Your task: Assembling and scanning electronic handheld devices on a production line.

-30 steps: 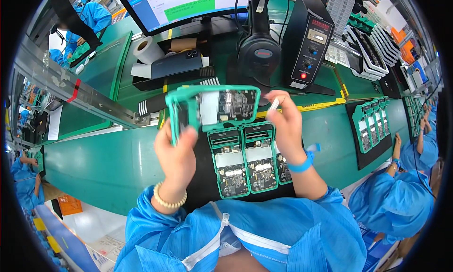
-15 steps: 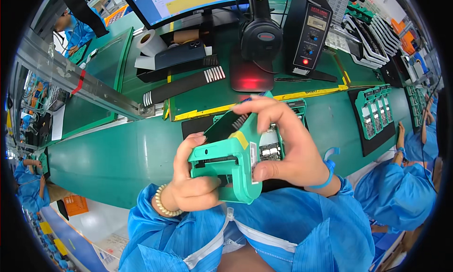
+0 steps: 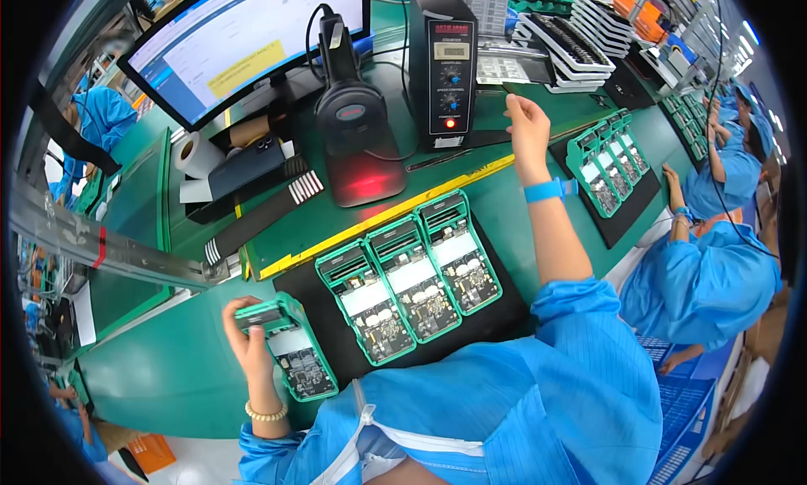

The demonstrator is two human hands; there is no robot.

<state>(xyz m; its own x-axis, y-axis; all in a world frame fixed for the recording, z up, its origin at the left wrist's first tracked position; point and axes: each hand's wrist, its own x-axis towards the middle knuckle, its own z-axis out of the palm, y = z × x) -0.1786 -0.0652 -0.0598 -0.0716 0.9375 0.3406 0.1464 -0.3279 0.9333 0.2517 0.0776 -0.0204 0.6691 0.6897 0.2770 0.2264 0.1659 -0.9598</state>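
Observation:
My left hand [image 3: 250, 347] grips the upper left side of a green plastic housing [image 3: 284, 318] with a circuit board in it. The housing is tilted, its board side showing, at the left edge of the black mat. Stretched out to the far right, my right hand [image 3: 529, 132] has its thumb and fingers pinched together just in front of a label dispenser [image 3: 538, 65]. Whatever is between the fingertips is too small to make out. Three similar green housings [image 3: 409, 287] with boards lie side by side on the black mat [image 3: 513, 313].
A black scanner on a stand [image 3: 349, 123] casts red light on its base. Beside it stands a black control box [image 3: 443, 73]. A monitor [image 3: 252, 44] is behind. Another mat at right carries more green housings [image 3: 611, 170], near co-workers in blue [image 3: 702, 271].
My right hand has left the green housing and reached far right to the dispenser. My left hand has carried the housing down to the left. The view has swung right.

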